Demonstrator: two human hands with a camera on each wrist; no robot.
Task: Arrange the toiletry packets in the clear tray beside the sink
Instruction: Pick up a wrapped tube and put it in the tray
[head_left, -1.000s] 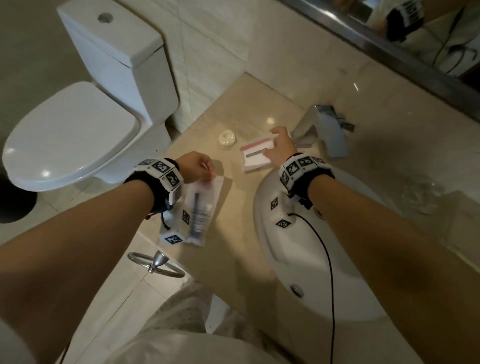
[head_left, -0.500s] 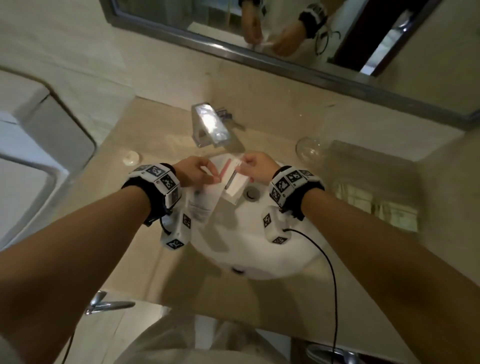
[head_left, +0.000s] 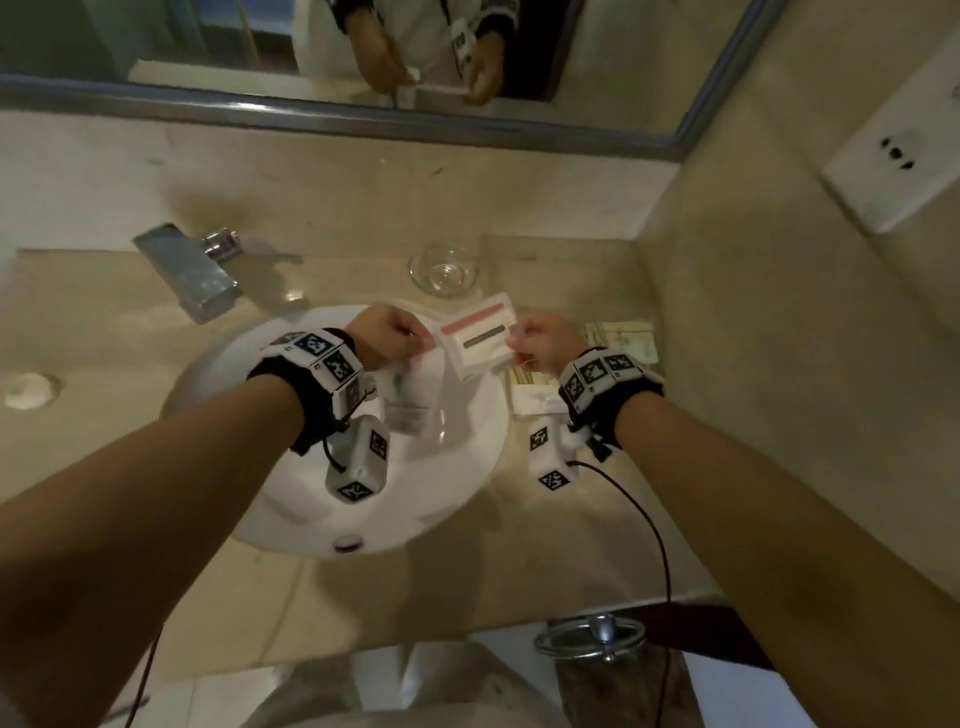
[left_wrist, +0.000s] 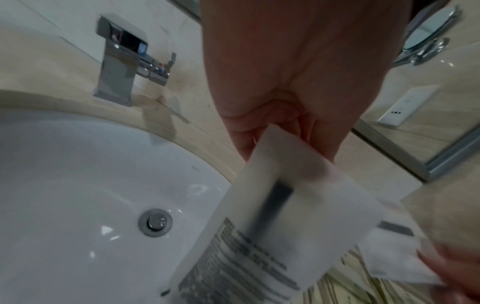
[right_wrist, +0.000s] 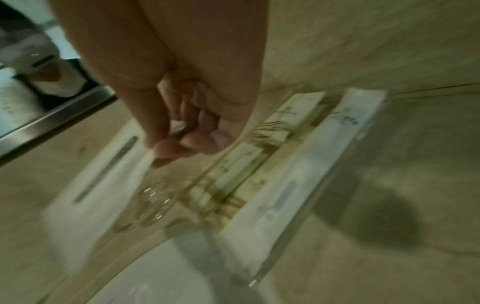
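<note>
My left hand (head_left: 395, 335) pinches the top of a translucent packet (head_left: 410, 400) with a dark handle inside; it hangs over the sink basin (head_left: 457, 467). The left wrist view shows that packet (left_wrist: 272, 216) dangling from the left hand (left_wrist: 285, 102). My right hand (head_left: 540, 345) pinches white packets (head_left: 480, 335), one with a pink stripe and one with a grey stripe, held between sink and clear tray (head_left: 649, 325). In the right wrist view the right hand (right_wrist: 194, 123) holds a white packet (right_wrist: 98, 185) just left of the tray (right_wrist: 345, 164), which holds several packets (right_wrist: 293, 174).
A chrome faucet (head_left: 192, 275) stands at the sink's back left. An empty glass (head_left: 444, 270) sits behind the sink, close to the tray. A small round soap (head_left: 28, 389) lies far left. Walls close the corner on the right; a mirror hangs above.
Both hands carried their packets rightward, from the counter left of the sink across the basin to the tray side. The head view swung from the toilet to the sink.
</note>
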